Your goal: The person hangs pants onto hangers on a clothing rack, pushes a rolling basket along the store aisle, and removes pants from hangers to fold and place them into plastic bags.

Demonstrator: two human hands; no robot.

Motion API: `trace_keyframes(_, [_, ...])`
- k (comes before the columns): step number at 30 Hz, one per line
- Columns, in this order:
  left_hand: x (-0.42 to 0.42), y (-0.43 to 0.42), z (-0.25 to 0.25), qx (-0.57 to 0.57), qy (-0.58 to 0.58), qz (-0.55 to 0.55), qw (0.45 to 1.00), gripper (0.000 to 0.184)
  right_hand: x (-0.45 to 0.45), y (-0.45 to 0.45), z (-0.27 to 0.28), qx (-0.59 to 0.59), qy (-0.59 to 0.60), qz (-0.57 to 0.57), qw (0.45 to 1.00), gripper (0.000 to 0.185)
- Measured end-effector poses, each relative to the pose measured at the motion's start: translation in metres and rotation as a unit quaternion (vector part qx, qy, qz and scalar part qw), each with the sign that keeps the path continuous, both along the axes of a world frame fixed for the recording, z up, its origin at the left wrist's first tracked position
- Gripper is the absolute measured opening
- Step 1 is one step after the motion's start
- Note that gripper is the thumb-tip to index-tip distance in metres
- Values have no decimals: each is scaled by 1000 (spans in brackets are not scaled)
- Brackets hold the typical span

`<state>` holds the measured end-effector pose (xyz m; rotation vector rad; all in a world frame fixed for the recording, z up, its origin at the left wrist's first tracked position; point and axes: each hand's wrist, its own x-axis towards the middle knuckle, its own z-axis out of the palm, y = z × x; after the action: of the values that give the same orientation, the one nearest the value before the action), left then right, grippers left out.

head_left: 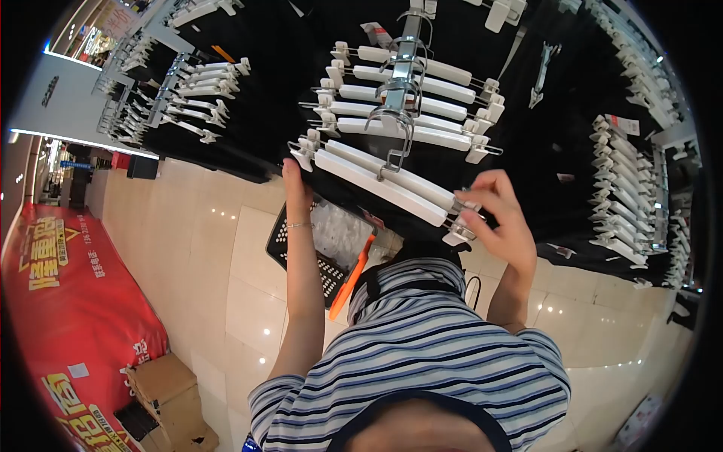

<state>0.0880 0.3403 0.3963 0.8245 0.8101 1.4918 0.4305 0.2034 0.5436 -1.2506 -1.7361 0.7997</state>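
Two white clip hangers (380, 177) with dark garments hang at the front of a metal rail (409, 53), tilted down to the right. My right hand (497, 215) pinches the clip at their right end between thumb and fingers. At their left end my left hand (294, 181) reaches up beside the white clip (305, 149); its fingers are mostly hidden by the dark cloth. Behind these, several more white hangers (403, 124) hang in a row on the same rail, holding black garments.
Racks of white hangers stand left (203, 94) and right (625, 192). Below the rail are a black basket (277, 237) with clear plastic inside and an orange handle (352, 279). A cardboard box (169, 392) and red banner (83, 279) lie at the left.
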Motion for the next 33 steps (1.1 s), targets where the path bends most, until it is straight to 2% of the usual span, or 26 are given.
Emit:
trace_keyframes(2, [1,7,-1,-49,-39,11,998,50,8,11,-13,-39,120,10,992,24])
trace_keyframes(3, [2,13,-1,-72,-60,16,995,51,11,22,-19,-122,135,47,982,26])
trace_keyframes(4, [2,19,-10,-44,-46,36,997,39,14,33,-25,-204,149,84,964,29])
trace_keyframes(5, [-1,20,-19,-54,-45,38,997,37,17,46,-28,-283,162,121,937,32])
trace_keyframes(6, [-1,20,-21,-64,-43,40,996,35,14,60,-28,-320,133,187,919,36])
trace_keyframes(8, [-1,21,-20,-101,-56,27,993,37,-19,75,-50,-242,161,172,941,38])
trace_keyframes(10, [0,18,-19,-127,-72,33,989,43,-41,93,-54,-248,132,165,945,40])
trace_keyframes(12, [3,12,-13,-154,-77,51,984,45,-54,110,-52,-341,48,165,924,44])
trace_keyframes(14, [6,9,-12,-166,-91,75,979,45,-76,132,-110,-423,143,100,889,39])
trace_keyframes(17, [1,9,-25,-150,-122,106,975,44,-89,134,-130,-211,60,97,971,25])
trace_keyframes(19, [2,5,-24,-136,-121,125,975,44,-93,127,-103,-165,83,49,982,20])
trace_keyframes(20, [2,1,-22,-129,-119,120,977,45,-96,129,-119,-90,95,37,991,21])
trace_keyframes(22, [0,-7,-22,-102,-110,109,983,45,-96,128,-101,-222,149,25,963,22])
trace_keyframes(23, [1,-8,-23,-118,-134,143,973,43,-95,125,-89,-288,173,17,941,22])
trace_keyframes(26, [10,-21,-6,-109,-79,161,978,40,-94,120,-77,-292,166,12,942,25])
trace_keyframes(30, [20,-25,-6,-112,-48,243,962,36,-85,128,-77,-384,122,57,913,28])
trace_keyframes(32, [34,-25,9,-131,-60,273,951,33,-83,125,-73,-416,170,51,892,28])
trace_keyframes(33, [28,-25,2,-141,-90,243,955,32,-82,124,-70,-431,194,47,880,29])
